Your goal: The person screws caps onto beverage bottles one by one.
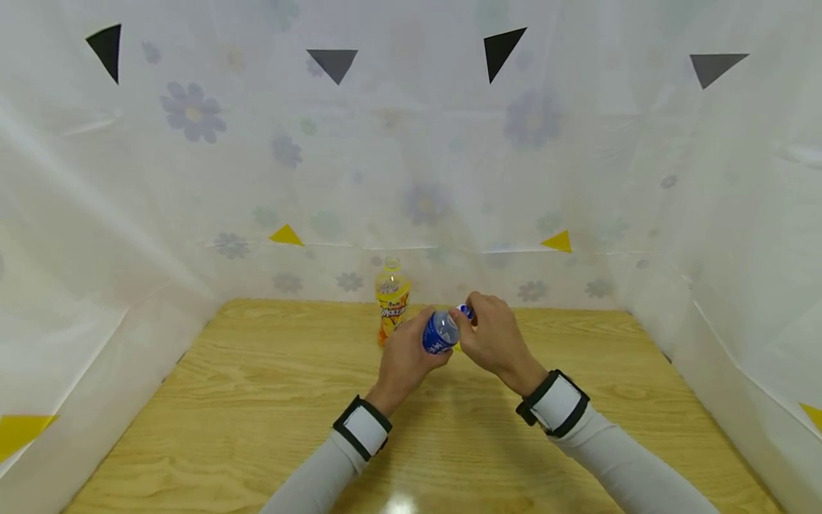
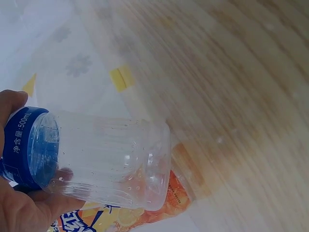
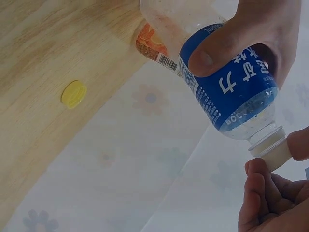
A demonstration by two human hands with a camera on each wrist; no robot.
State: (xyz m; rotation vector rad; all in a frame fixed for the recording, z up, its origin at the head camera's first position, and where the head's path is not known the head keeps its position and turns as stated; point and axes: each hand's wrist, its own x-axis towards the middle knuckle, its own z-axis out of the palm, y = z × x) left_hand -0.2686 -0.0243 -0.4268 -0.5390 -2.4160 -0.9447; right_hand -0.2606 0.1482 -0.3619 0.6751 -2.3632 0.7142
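Over the middle of the wooden table (image 1: pixel 270 400), a clear bottle with a blue label (image 1: pixel 439 334) is hanging tilted between two hands, its neck pointing toward the person's right side. The left hand (image 1: pixel 407 351) is gripping it around the label, fingers and thumb wrapping the plastic, and the right wrist view is showing that thumb pressing flat on the printed band. The right hand (image 1: pixel 497 335) is pinching a white cap (image 3: pixel 277 156) between thumb and fingers at the bottle's mouth; whether the threads are engaging, I cannot tell. Small droplets are clinging to the clear wall of the bottle, as the left wrist view is showing.

Just behind the left hand, a yellow-labelled bottle (image 1: pixel 392 296) is standing upright toward the far edge of the table, its lower part showing orange. A yellow cap (image 3: pixel 74 94) is lying on the tabletop near the far edge, partly hiding behind the hands in the head view. Both wrists are wearing dark-edged straps (image 1: pixel 561 403) over pale sleeves (image 1: pixel 636 457). Beyond the table, white flowered sheeting (image 1: pixel 411 150) is hanging, with black, grey and yellow triangles showing on it
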